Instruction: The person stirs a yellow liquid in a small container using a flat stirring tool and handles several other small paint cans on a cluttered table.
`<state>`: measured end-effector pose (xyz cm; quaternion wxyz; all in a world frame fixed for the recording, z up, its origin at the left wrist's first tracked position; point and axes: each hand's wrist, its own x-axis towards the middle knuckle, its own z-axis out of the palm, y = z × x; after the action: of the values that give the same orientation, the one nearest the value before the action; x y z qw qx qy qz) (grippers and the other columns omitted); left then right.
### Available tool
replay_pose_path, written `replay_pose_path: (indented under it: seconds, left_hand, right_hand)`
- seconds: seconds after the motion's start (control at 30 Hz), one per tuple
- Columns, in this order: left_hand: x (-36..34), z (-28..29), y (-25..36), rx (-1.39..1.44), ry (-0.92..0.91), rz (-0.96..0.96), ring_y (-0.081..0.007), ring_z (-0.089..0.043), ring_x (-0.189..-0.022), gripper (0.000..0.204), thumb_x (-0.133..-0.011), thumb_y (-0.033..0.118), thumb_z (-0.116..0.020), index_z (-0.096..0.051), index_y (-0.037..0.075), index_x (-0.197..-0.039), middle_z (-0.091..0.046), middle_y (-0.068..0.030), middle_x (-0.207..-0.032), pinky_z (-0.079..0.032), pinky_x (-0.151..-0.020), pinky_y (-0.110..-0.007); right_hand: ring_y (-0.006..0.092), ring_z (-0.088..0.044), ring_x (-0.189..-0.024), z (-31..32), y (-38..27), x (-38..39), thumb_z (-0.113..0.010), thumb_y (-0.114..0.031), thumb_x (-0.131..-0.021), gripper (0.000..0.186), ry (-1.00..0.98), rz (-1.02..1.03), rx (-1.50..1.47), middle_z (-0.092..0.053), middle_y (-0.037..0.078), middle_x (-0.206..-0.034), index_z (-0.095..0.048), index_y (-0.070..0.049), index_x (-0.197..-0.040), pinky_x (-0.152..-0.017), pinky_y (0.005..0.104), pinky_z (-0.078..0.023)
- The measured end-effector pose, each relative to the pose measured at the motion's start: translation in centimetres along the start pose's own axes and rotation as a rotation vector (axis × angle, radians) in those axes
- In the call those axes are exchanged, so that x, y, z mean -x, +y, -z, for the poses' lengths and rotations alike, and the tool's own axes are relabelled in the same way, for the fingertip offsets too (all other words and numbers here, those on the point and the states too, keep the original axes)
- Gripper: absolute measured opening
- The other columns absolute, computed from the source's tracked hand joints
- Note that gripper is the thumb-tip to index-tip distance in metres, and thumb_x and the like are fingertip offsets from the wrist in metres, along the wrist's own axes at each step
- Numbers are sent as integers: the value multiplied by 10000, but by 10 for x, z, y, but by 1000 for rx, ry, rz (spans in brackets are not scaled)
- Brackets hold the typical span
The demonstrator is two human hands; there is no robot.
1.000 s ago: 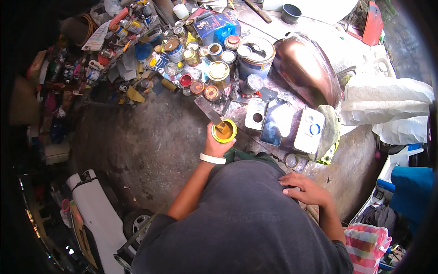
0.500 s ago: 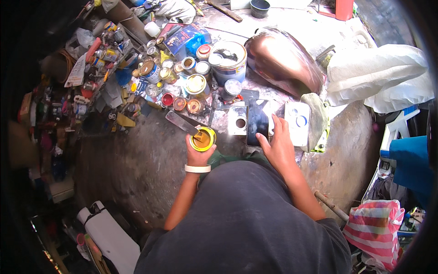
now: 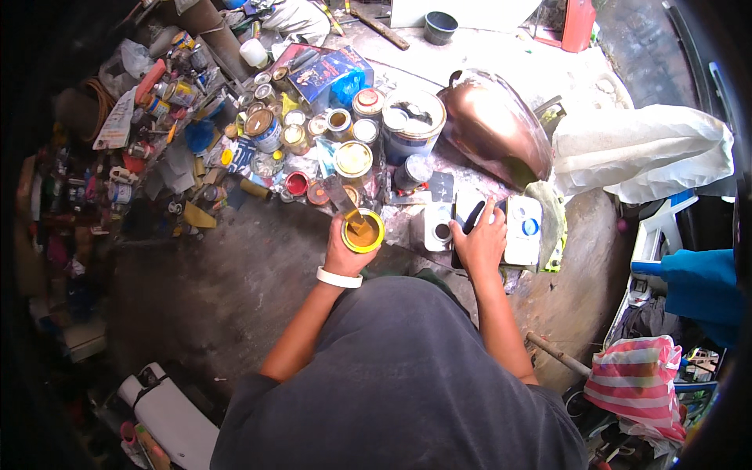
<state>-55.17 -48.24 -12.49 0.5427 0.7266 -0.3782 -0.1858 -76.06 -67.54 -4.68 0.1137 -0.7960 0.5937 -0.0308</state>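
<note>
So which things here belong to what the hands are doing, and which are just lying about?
In use:
- yellow-rimmed can, held in the left hand
- flat blade, standing tilted in that can
- dark phone, under the right hand; grip unclear

Apparently just lying about:
- copper-coloured tank
- black bowl
- red-and-white striped bag

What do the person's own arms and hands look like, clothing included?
The left hand and right hand are both ungloved. A flat, whitish band circles the left wrist; the right wrist looks bare. The forearms come uncovered from the short sleeves of a dark grey shirt, with no clear marking visible.
</note>
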Motion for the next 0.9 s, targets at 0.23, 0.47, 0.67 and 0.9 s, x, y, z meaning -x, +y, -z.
replay_pose_path:
  seconds: [0.23, 0.47, 0.67, 0.9]
  left_hand:
    - [-20, 19, -3, -23, -50, -19, -359, -563, -1187, 908, -641, 135, -914, -399, 15, -1379, -536, -198, -1270, -455, -1019, -437]
    - [-33, 24, 2, -100, -83, -88, -295, -586, -1181, 939, -660, 148, -926, -359, 9, -1395, -560, -171, -1279, -477, -1004, -396]
    - [-32, 19, 14, -49, -101, -28, -351, -580, -1157, 925, -650, 150, -917, -379, -4, -1386, -549, -199, -1245, -466, -999, -432]
    - [-16, -2, 5, 88, -96, 54, -287, -569, -1200, 965, -661, 95, -908, -323, -10, -1421, -535, -175, -1303, -456, -1039, -403]
  right_hand:
    - [429, -491, -1221, -4, -13, -1, -760, -474, -807, 1006, 37, -70, 36, -439, 248, -1435, -274, -10, -1556, -974, 531, -439]
    - [424, -508, -1208, -9, -10, -1, -770, -462, -797, 1013, 86, -50, 18, -453, 245, -1424, -279, 1, -1552, -964, 516, -441]
    - [410, -525, -1187, -2, -6, 0, -775, -514, -789, 1020, 56, -70, 4, -467, 234, -1416, -318, 8, -1537, -951, 513, -446]
    - [415, -511, -1222, 18, 8, 0, -754, -578, -794, 1046, -8, -34, -114, -451, 244, -1429, -324, 34, -1525, -996, 502, -437]
